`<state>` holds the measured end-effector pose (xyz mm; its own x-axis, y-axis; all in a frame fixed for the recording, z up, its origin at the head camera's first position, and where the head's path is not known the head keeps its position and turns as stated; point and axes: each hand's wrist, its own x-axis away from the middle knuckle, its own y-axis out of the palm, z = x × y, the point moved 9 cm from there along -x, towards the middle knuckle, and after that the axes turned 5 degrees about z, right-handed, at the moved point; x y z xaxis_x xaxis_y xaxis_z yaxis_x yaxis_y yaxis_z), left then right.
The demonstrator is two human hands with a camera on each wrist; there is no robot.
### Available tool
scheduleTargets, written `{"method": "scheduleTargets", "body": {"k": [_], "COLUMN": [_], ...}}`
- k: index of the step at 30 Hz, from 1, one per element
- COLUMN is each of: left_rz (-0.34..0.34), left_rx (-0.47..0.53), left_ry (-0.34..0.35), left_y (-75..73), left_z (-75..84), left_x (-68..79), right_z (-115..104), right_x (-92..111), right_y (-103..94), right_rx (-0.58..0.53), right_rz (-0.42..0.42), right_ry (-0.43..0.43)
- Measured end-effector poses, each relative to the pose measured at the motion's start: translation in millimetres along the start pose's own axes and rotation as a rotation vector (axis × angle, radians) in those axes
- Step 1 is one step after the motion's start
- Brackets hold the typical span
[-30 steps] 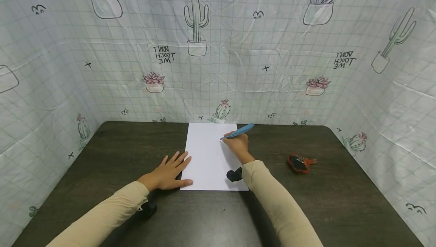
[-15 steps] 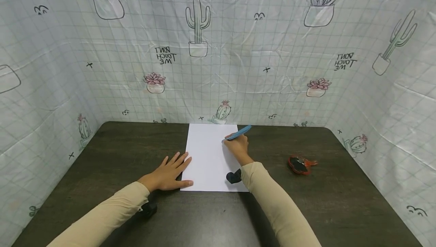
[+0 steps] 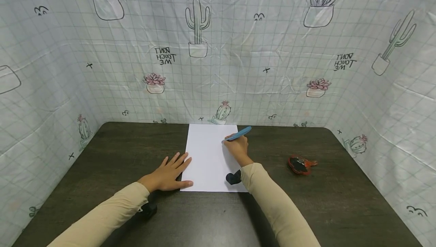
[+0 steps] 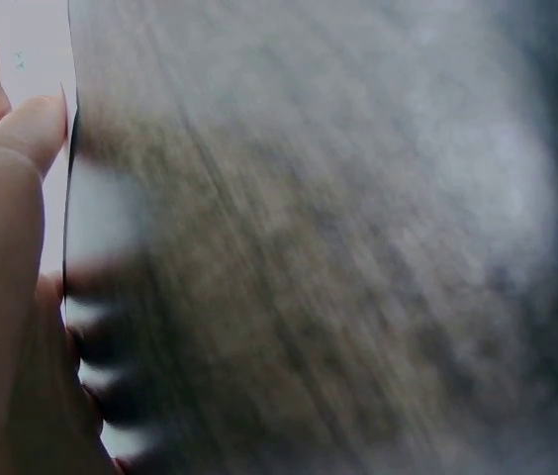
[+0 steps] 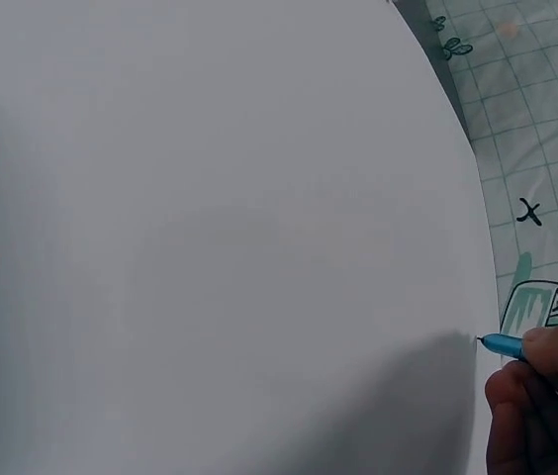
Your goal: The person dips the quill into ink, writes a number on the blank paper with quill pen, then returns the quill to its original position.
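Observation:
A white sheet of paper [image 3: 204,163] lies on the dark wooden table, its far edge near the cloth backdrop. My left hand [image 3: 168,173] rests with spread fingers over the sheet's left edge, thumb near the lower corner. In the left wrist view its thumb [image 4: 32,134] reaches onto the paper. My right hand [image 3: 238,148] pinches a blue pen [image 3: 240,133] over the upper right part of the sheet, barrel slanting up to the right. The right wrist view shows the pen's dark tip [image 5: 481,340] at the paper, beside its shadow.
An orange and black object [image 3: 299,164], seemingly wrapped in clear plastic, lies on the table [image 3: 334,201] to the right. A white grid-patterned cloth [image 3: 235,50] with cactus drawings encloses the back and sides. A black wrist device [image 3: 233,177] overlaps the paper's lower right.
Between the first and second frames the pen's tip shifts slightly right and toward me, and the view shifts a little. Since then the hands look nearly still; the left hand keeps its place.

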<state>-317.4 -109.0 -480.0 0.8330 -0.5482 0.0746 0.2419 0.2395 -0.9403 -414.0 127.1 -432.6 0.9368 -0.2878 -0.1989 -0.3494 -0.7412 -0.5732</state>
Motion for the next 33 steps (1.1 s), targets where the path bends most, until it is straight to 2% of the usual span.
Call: {"method": "scheduleTargets", "body": {"k": [7, 17, 33], "left_rz": [-0.005, 0.015, 0.025], "left_rx": [0.004, 0.007, 0.006], "left_ry": [0.006, 0.003, 0.005], "left_y": [-3.4, 0.0, 1.2], "left_z": [4.2, 0.2, -1.4], "left_x": [1.0, -0.6, -0.7], "right_z": [0, -1, -1], "right_x": [1, 4, 7], "right_y": [0.5, 0.5, 11.2], "right_rx": [0.010, 0.003, -0.030], "right_rz": [-0.001, 0.007, -0.057], "right_ry": [-0.017, -0.018, -0.001]}}
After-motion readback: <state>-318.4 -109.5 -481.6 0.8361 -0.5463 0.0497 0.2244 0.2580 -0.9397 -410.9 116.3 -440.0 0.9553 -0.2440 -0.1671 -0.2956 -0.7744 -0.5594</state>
